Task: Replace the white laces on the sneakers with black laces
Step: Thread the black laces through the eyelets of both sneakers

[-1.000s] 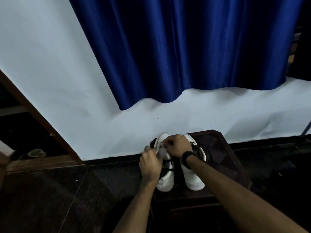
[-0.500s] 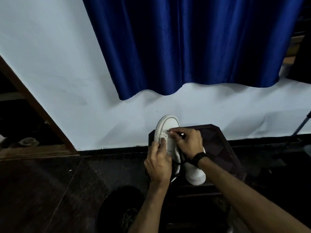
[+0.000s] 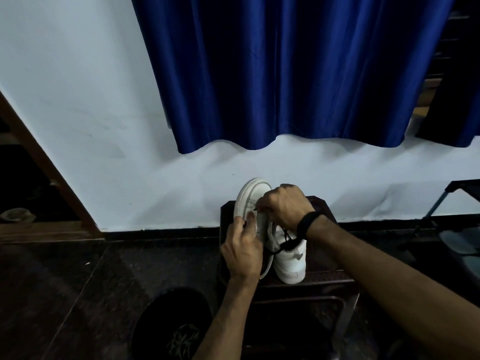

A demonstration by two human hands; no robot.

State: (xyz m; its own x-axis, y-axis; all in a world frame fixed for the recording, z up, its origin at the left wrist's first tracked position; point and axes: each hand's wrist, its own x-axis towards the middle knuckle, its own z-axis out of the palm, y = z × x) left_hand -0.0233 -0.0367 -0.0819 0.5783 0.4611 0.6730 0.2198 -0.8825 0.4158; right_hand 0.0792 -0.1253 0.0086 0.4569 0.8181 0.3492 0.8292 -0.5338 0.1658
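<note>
The curtain [image 3: 298, 68] across the top of the frame is blue cloth with a satiny sheen, hanging before a matt, smooth painted wall [image 3: 78, 100]. The two sneakers [image 3: 288, 261] at centre look like smooth white leather or its imitation with a faint gloss, threaded by a matt black lace [image 3: 284, 242]. They sit on a dark, polished-looking desk [image 3: 322, 203], above a dark speckled stone floor [image 3: 65, 281] with a dull shine.

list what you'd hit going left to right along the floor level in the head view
wooden door frame -> dark round bin -> left hand -> tilted white sneaker -> right hand -> flat white sneaker -> dark folding frame
</note>
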